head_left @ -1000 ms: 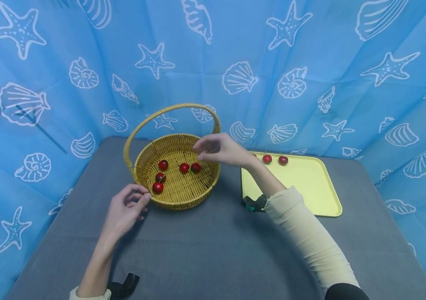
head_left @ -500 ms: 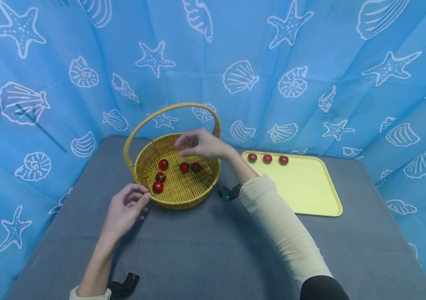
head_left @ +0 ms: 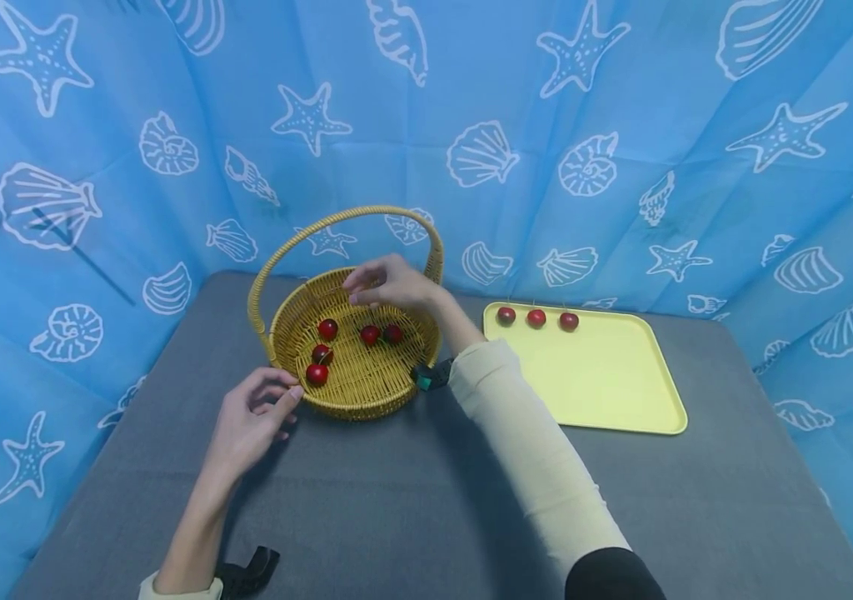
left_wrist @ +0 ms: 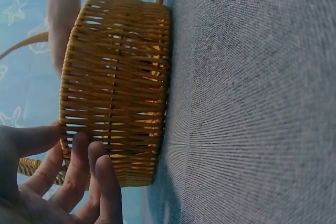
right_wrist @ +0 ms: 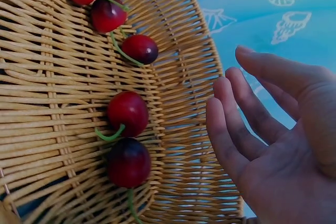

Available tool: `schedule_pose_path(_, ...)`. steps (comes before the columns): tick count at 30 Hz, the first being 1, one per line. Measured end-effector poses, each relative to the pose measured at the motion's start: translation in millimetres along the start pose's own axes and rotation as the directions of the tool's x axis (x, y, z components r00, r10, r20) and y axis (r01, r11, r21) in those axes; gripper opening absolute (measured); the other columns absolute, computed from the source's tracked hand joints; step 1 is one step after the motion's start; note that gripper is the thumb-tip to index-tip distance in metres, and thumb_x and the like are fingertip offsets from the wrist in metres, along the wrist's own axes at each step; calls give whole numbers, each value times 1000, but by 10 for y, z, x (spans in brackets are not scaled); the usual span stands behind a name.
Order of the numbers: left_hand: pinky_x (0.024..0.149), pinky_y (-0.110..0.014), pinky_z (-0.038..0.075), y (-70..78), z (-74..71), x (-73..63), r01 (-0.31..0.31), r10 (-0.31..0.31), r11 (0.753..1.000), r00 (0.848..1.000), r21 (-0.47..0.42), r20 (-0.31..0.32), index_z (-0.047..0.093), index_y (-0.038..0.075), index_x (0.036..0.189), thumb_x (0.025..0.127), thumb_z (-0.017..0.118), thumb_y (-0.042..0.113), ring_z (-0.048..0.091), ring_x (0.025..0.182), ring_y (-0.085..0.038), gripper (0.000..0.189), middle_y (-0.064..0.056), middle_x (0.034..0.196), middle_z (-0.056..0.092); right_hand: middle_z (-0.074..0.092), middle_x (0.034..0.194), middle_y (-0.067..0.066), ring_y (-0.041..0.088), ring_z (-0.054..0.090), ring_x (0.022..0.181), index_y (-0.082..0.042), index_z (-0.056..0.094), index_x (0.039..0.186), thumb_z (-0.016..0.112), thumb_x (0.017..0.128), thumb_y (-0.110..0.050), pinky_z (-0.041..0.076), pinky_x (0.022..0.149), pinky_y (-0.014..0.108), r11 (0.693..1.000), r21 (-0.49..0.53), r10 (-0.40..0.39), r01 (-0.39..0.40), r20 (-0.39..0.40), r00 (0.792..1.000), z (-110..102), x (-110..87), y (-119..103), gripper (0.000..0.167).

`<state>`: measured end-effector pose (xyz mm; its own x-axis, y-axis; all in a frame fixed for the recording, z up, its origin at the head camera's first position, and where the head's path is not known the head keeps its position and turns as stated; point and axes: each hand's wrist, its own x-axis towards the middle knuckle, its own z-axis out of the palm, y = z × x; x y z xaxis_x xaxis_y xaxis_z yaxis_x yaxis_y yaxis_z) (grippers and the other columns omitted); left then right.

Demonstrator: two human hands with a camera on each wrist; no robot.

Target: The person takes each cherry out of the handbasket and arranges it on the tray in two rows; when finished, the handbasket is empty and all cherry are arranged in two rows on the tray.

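Note:
A yellow wicker basket (head_left: 362,408) with a tall arched handle (head_left: 344,215) stands at the back, left of the middle. Several dark red cherries (head_left: 316,374) with green stems lie on its floor. My left hand (head_left: 246,421) pinches the near left rim between thumb and fingers, as the left wrist view (left_wrist: 79,182) shows from outside. Over the far part of the basket hovers my right hand (head_left: 396,283), its fingers loosely bent with nothing between them. In the right wrist view, cherries (right_wrist: 127,114) lie below and apart from that hand (right_wrist: 283,140).
To the right of the basket lies a pale yellow tray (head_left: 610,375), with three cherries (head_left: 536,318) in a row along its far left edge. Grey cloth (head_left: 366,517) covers the table. A blue shell-patterned curtain (head_left: 411,125) hangs behind.
My right hand has moved left from the basket's right rim to over its far middle, uncovering the leftmost cherry on the tray. My left hand has stayed at the rim.

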<state>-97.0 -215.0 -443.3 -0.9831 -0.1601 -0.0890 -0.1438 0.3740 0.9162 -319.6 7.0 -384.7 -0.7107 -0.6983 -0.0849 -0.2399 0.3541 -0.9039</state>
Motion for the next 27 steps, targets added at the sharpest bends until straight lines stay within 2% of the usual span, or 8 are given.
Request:
schedule_pose_path(2,67,-35,65,-5,0,-1,-4,4,1000,1000,-6,0,64,8,129,107,71,25,77,83,-23,29,-23,112,76,72,137,26,27,73,114,0,72,130,76,101,-6,63,103,49,999,28,16,-16,-9,1000,19,14,33,31)
schedule_pose_path(4,67,-35,65,-8,-1,-3,-6,6,1000,1000,-13,1,64,7,129,107,71,25,78,83,-24,29,-22,112,76,72,135,27,36,72,119,3,70,131,75,101,-6,59,107,58,999,46,22,-21,-14,1000,33,25,69,32)
schedule_pose_path(6,67,-35,65,-8,-3,-2,-5,5,1000,1000,-15,1,64,7,129,107,71,26,77,83,-24,30,-22,111,77,73,132,25,43,69,124,5,70,132,74,102,-6,57,108,62,999,45,32,-31,-17,999,47,33,105,32)
schedule_pose_path(9,67,-36,65,-6,-3,2,-2,2,1000,1000,-17,2,64,8,129,107,71,27,77,83,-24,30,-22,112,76,75,126,22,47,67,127,6,70,132,72,104,-7,59,106,59,999,11,53,-52,-15,999,61,40,165,31)
schedule_pose_path(13,67,-35,64,-9,-1,5,-3,3,1000,1000,-16,4,64,9,128,107,71,29,77,84,-24,30,-22,113,76,77,123,16,36,70,122,2,73,131,75,103,-12,60,104,47,993,-56,103,-104,-10,995,65,41,247,31)
schedule_pose_path(17,67,-35,64,-15,1,7,-7,7,1000,1000,-12,3,65,9,127,107,71,28,77,84,-25,28,-23,112,76,77,128,13,27,70,122,-4,74,133,79,100,-16,56,112,40,985,-104,144,-141,30,989,68,48,312,35)
schedule_pose_path(22,67,-34,64,-14,3,8,-4,4,1000,1000,-1,-5,65,10,127,107,71,27,77,84,-25,28,-23,113,76,75,139,12,27,67,133,-6,72,138,83,96,-13,52,120,41,979,-107,187,-175,119,975,80,49,357,44)
schedule_pose_path(27,67,-34,64,-12,-1,6,0,0,1000,1000,1,-4,64,9,128,107,71,27,77,84,-24,28,-24,113,76,74,140,11,27,66,135,-6,73,137,85,93,-5,53,118,40,970,-150,217,-193,159,963,98,44,364,45)
